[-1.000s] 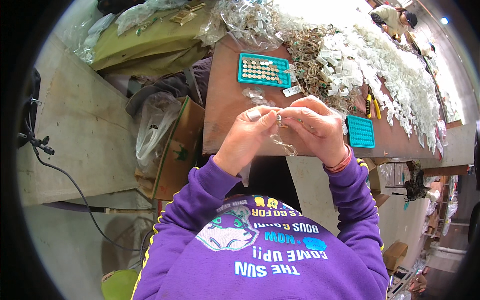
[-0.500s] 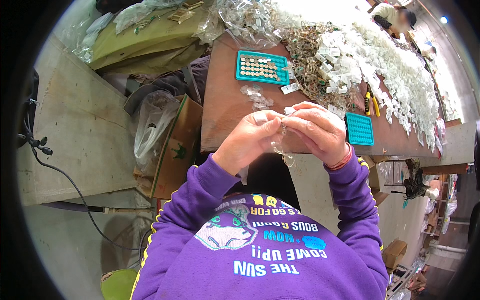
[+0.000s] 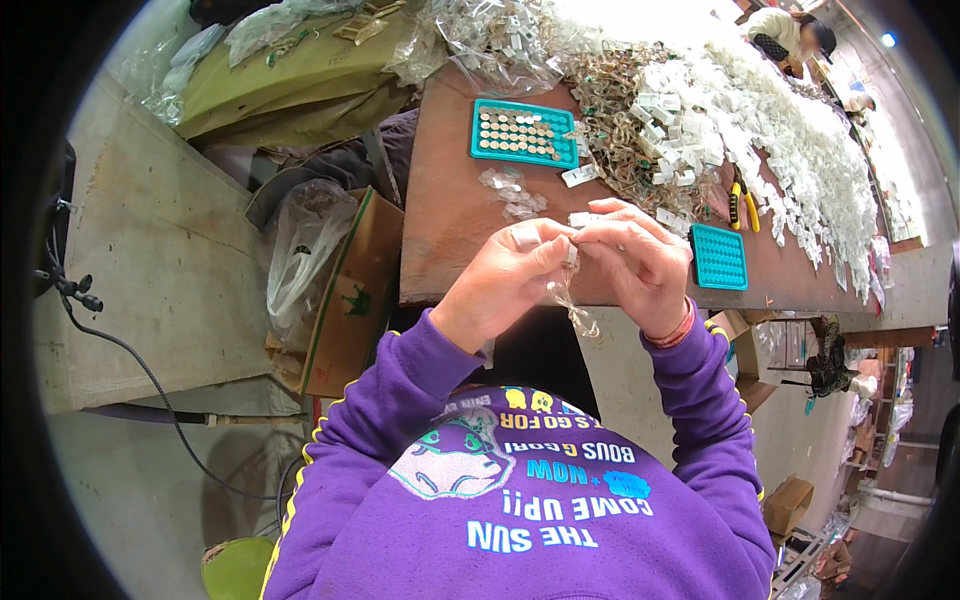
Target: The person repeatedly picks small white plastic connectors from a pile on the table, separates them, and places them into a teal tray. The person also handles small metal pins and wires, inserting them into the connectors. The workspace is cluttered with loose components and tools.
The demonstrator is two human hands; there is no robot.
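My left hand (image 3: 497,278) is closed in a pinch on a small clear-and-white plastic piece (image 3: 571,257), with a loop of thin wire (image 3: 573,308) dangling below it. A pale patch shows on its index finger; whether it is tape or a held part is unclear. My right hand (image 3: 645,268) meets it fingertip to fingertip, its thumb and index finger closed beside a small white box (image 3: 583,219). Beyond the hands lie a teal tray (image 3: 492,157) partly filled with round silver button cells and several loose clear plastic pieces (image 3: 515,192).
A brown tabletop (image 3: 437,215) carries a large heap of white plastic boxes (image 3: 690,115) and tangled wires (image 3: 612,125). Yellow-and-black pliers (image 3: 744,207) lie near a second teal tray (image 3: 719,257). A cardboard box (image 3: 350,310) stands at left. Another person (image 3: 785,40) is at far right.
The right fingers have spread and loosened slightly, and more of the small white box shows above them. The wire hangs slightly lower; the trays have not moved.
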